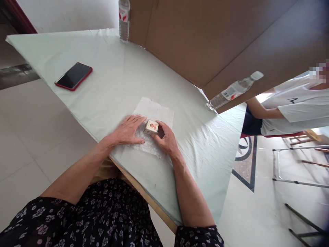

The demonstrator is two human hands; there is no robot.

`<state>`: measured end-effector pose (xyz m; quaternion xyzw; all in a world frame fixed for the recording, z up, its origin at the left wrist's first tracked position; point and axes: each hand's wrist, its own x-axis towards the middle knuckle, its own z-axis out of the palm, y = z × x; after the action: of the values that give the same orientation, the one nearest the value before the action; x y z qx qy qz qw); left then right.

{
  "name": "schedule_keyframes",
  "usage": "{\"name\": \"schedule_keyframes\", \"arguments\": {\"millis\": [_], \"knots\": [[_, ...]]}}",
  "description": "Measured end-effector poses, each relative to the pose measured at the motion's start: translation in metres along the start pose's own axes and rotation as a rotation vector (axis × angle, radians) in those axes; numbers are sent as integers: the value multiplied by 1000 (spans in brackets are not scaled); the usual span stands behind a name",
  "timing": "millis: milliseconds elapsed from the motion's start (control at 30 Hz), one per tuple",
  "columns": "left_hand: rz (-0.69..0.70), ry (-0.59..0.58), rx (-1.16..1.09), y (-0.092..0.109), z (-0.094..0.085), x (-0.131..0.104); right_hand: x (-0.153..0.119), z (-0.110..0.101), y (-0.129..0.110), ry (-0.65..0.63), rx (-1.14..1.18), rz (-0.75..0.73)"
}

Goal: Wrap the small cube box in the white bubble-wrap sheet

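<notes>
A small cream-coloured box (151,127) with red printing rests on a sheet of bubble wrap (154,109) spread over the table. My right hand (166,138) grips the box from its right side, thumb at the near edge and fingers at the far edge. On the other side, my left hand (130,131) lies on the bubble wrap with its fingers stretched out and thumb apart. A gap separates it from the box. Part of the wrap is hidden beneath both hands.
A phone (74,76) in a red case lies at the left on the pale tablecloth (102,56). A cardboard panel (185,37) stands behind, with a water bottle (124,22) at its left and another bottle (233,91) at its right. A person (295,106) sits beyond.
</notes>
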<state>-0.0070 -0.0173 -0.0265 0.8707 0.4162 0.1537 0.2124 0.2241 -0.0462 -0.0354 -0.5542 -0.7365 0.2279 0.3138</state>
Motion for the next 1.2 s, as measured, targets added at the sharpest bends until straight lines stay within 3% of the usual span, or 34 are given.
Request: {"name": "schedule_keyframes", "arguments": {"millis": [233,733,933,1033,1200], "knots": [[5,-19,15,-1,-2,0,-2,5,3,27,-36,-46],[33,55,-7,-9,5,0,-1,7,7,47,31,-67],[130,187,52,12,-4,-36,-1,7,6,47,97,-58],[198,167,153,28,-6,-58,-1,5,6,25,188,-14],[201,165,286,39,-2,-62,0,0,7,-18,319,13]]}}
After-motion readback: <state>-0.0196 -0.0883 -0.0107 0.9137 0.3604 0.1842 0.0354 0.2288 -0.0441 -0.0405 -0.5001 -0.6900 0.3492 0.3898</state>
